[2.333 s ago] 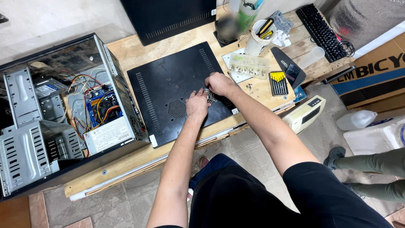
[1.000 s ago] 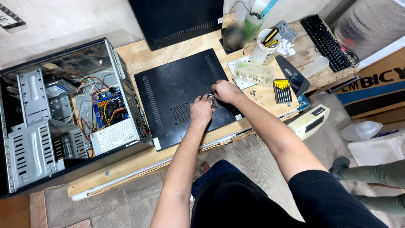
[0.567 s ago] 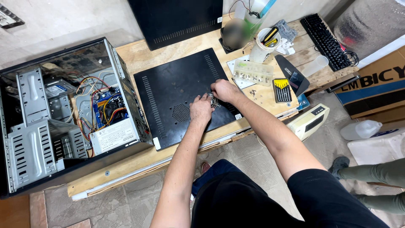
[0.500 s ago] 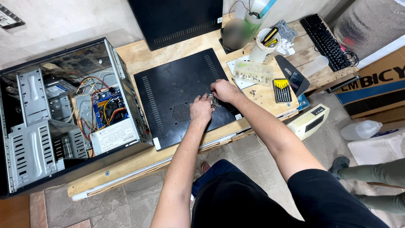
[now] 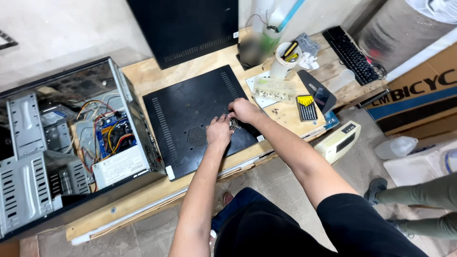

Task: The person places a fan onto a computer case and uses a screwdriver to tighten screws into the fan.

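A black vented metal side panel [image 5: 190, 114] lies flat on the wooden workbench [image 5: 143, 76]. Both my hands meet over the panel's right part. My left hand [image 5: 219, 132] and my right hand [image 5: 243, 110] are closed together on a small shiny metal part [image 5: 233, 123] held between the fingers just above the panel. What the part is exactly cannot be made out. An open computer case [image 5: 71, 143] with coloured wires and a blue board lies at the left.
Right of the panel lie a clear parts box [image 5: 275, 90], a screwdriver bit set [image 5: 307, 107], a white cup of tools [image 5: 284, 59] and a black keyboard [image 5: 351, 54]. A black case stands behind. A cardboard box [image 5: 419, 95], a plastic jug [image 5: 395, 147] and another person's legs [image 5: 419, 200] are at the right.
The hands stay together on the small metal part over the panel. The view has shifted slightly; nothing else has moved.
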